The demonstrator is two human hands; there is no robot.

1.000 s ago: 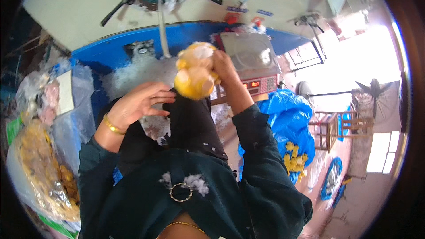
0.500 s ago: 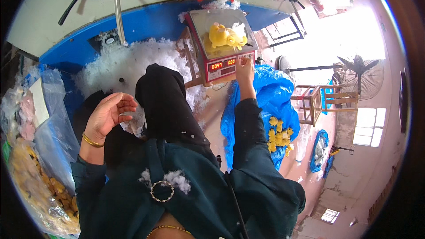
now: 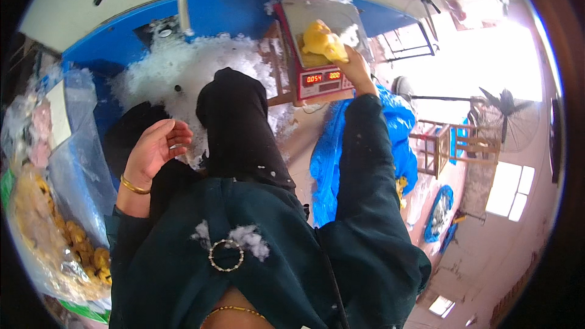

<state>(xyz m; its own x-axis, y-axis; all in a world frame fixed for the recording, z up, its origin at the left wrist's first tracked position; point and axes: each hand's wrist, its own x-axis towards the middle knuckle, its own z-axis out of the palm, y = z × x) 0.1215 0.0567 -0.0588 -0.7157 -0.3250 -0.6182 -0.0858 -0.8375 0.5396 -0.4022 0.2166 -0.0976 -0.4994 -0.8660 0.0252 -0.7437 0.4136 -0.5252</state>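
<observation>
A yellow plush toy (image 3: 321, 39) with white stuffing at its side is on the metal pan of a red digital scale (image 3: 323, 83). My right hand (image 3: 358, 71) reaches over the scale's front edge, its fingers closed on the near end of the toy. Part of that grip is hidden behind the hand itself. Over my lap hovers my left hand (image 3: 157, 152), palm inward, fingers loosely bent and apart, holding nothing. White fluffy stuffing (image 3: 183, 61) lies heaped just beyond it.
At left, a clear plastic bag (image 3: 67, 237) holds yellow-brown pieces. Blue plastic sheeting (image 3: 329, 176) lies under my right arm, with yellow toys (image 3: 401, 187) partly hidden. A wooden stool (image 3: 432, 146) and standing fan (image 3: 506, 119) are at right. A metal rod (image 3: 183, 0) rises beyond the stuffing.
My right hand has moved from the scale's front panel up to the plush toy and taken hold of it. The toy has turned slightly. My left hand stays loosely open.
</observation>
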